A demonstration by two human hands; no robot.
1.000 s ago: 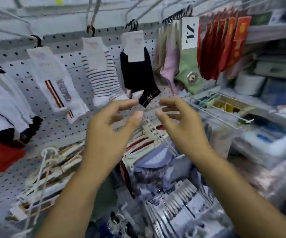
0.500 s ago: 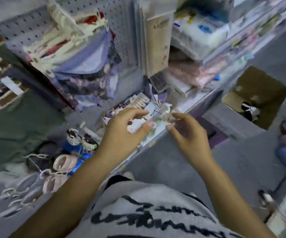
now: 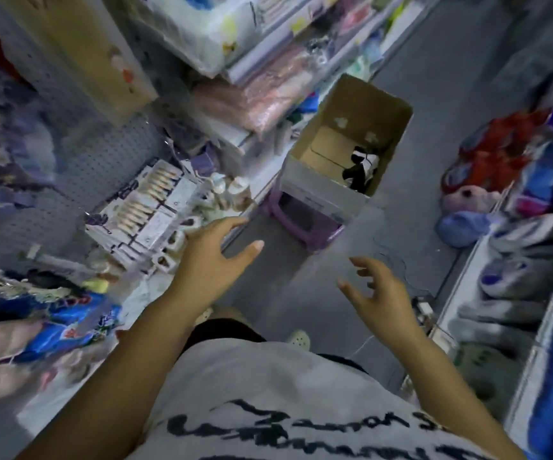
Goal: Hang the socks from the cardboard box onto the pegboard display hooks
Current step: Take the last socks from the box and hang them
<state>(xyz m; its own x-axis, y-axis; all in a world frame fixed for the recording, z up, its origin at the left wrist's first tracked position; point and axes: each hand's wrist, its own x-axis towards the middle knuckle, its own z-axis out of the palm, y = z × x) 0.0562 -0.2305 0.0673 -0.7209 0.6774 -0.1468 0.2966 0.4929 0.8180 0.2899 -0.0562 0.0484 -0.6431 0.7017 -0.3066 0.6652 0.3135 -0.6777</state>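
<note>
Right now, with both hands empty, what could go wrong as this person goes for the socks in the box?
The box sits on a stool; a heavy reach could tip it. The socks lie low in one corner, so a grab may catch only part. The left hand hovers near shelf packets and might knock them.

Dim, cool bluish light, heavy motion blur throughout, smeared shelves at the edges, wide-angle bending, soft shadows.

One view, head-worn and wide-angle, tipped steeply down past the person's shirt onto the aisle floor. The left hand and right hand sit close in the foreground — the cardboard box lies farther ahead, upper centre.
</note>
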